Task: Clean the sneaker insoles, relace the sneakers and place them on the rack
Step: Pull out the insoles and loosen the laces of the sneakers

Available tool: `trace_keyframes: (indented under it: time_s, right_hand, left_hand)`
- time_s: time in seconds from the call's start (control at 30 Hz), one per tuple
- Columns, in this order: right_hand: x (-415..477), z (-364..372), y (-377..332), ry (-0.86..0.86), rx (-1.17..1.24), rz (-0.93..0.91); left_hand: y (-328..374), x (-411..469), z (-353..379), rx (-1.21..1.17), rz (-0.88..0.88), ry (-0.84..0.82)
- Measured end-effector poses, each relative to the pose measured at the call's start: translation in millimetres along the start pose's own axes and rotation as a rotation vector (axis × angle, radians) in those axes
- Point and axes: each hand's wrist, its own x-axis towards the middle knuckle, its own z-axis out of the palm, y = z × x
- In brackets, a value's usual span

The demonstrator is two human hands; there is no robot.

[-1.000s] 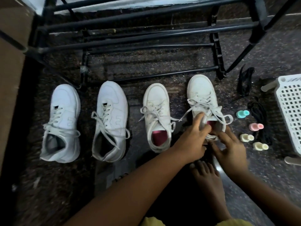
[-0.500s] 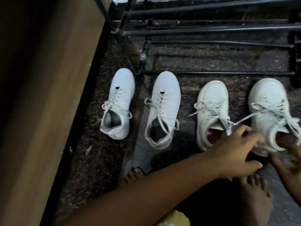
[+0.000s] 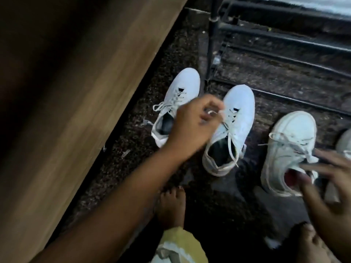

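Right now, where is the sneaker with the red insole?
The red-insole sneaker stands on the floor at the right of the head view, beside the dark-lined sneaker, its heel partly covered by the right hand.

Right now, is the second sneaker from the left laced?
Laced but untied: the second sneaker shows lace crossing its eyelets, one end trailing over the opening.

No text, brand, number or sign can be read. Small dark tags on the tongues of the far-left sneaker point(image 3: 183, 82) and the sneaker beside it point(image 3: 238, 103) are too blurred to tell.
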Motion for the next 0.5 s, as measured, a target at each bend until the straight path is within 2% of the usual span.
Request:
trace_keyframes:
  time_s: [0.17,0.27,0.33,0.5]
  right_hand:
    - [71.8,88.7,-38.0,-0.267,0.116,-0.094]
    - [102.6,141.2,-43.3,-0.365,0.093,-0.1]
    - [116.1,170.2,-46.5,-0.391,-0.009,-0.09]
    - [118.7,215.6,-52.6,-0.477,-0.282,0.013]
  left_hand:
    - [-86.9,20.2,-65.2,0.18,-0.201,0.422]
    - [-126.6,33.0,-78.7,0.187,-0.289,0.5]
    - [-137.0,44.4,-81.9,0.208,-0.274,0.445]
    - [-142.6,60.9,-77.5,0.276,-0.221,0.103]
